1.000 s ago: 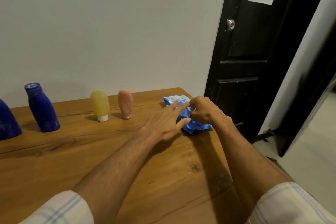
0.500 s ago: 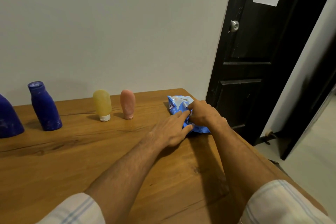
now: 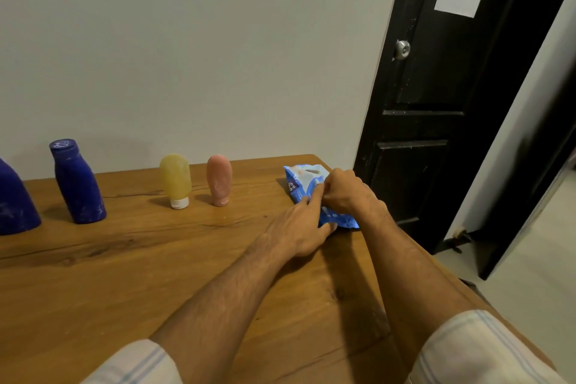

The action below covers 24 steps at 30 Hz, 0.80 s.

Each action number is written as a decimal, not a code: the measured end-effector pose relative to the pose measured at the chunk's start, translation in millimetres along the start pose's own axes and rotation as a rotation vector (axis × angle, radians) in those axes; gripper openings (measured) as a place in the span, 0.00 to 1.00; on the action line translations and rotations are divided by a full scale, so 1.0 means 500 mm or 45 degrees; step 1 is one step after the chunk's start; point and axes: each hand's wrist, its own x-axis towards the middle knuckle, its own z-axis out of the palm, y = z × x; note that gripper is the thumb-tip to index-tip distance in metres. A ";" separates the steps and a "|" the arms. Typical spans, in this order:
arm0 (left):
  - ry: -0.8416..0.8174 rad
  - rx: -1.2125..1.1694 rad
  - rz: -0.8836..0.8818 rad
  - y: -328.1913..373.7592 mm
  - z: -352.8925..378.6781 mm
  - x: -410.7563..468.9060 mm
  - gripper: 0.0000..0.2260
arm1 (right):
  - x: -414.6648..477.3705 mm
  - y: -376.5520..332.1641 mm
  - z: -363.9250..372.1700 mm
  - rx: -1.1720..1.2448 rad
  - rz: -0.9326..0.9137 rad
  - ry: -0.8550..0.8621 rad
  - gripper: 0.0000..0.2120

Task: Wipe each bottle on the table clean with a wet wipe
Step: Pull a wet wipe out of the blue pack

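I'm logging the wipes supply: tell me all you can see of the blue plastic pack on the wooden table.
The blue crinkly plastic wet-wipe pack lies flat near the far right corner of the wooden table, with a dark label at its left and a pale panel on top. The left hand presses flat on its near side; the right hand pinches at its top face.

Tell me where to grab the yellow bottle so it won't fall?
Probably round its wide middle, coming from the front. The yellow bottle stands upside down on its small white cap, so it may wobble, and the pink bottle stands close on its right.
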 end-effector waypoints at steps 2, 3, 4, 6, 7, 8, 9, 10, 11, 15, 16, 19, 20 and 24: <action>-0.003 0.006 -0.008 0.001 -0.002 -0.002 0.37 | -0.002 -0.001 0.002 -0.004 0.037 -0.033 0.16; -0.004 0.005 -0.011 0.001 -0.003 -0.002 0.37 | -0.002 -0.002 0.000 -0.001 0.051 -0.034 0.15; -0.008 0.003 -0.011 0.002 -0.004 -0.002 0.37 | -0.002 -0.002 -0.002 0.009 0.059 -0.028 0.14; -0.018 -0.008 -0.012 0.002 -0.007 -0.002 0.37 | -0.001 -0.001 -0.006 0.048 0.069 -0.016 0.13; -0.023 -0.016 -0.013 0.002 -0.007 -0.002 0.37 | -0.001 0.000 -0.009 0.070 0.065 -0.013 0.12; -0.024 -0.024 -0.014 0.002 -0.007 -0.002 0.37 | -0.001 -0.001 -0.010 0.088 0.057 -0.011 0.12; -0.023 -0.033 -0.013 0.002 -0.007 -0.001 0.37 | 0.001 -0.002 -0.010 0.101 0.046 -0.012 0.12; -0.017 -0.044 -0.007 0.002 -0.006 -0.001 0.38 | 0.001 -0.003 -0.009 0.108 0.034 -0.019 0.13; -0.010 -0.052 -0.002 0.003 -0.005 -0.001 0.38 | 0.004 -0.004 -0.007 0.114 0.027 -0.032 0.13; 0.009 -0.020 -0.016 0.002 0.000 0.002 0.39 | 0.007 0.001 0.001 0.155 0.055 -0.053 0.14; 0.010 -0.015 -0.021 0.001 0.002 0.004 0.39 | 0.008 0.005 0.001 0.185 0.076 -0.029 0.13; 0.017 -0.014 -0.018 -0.001 0.002 0.002 0.39 | 0.009 0.017 -0.003 0.361 0.177 -0.021 0.10; 0.016 -0.008 -0.019 -0.001 0.001 0.000 0.39 | 0.009 0.019 -0.005 0.409 0.211 -0.054 0.09; 0.016 0.014 -0.020 0.002 0.002 -0.002 0.39 | 0.005 0.021 -0.013 0.495 0.257 -0.120 0.08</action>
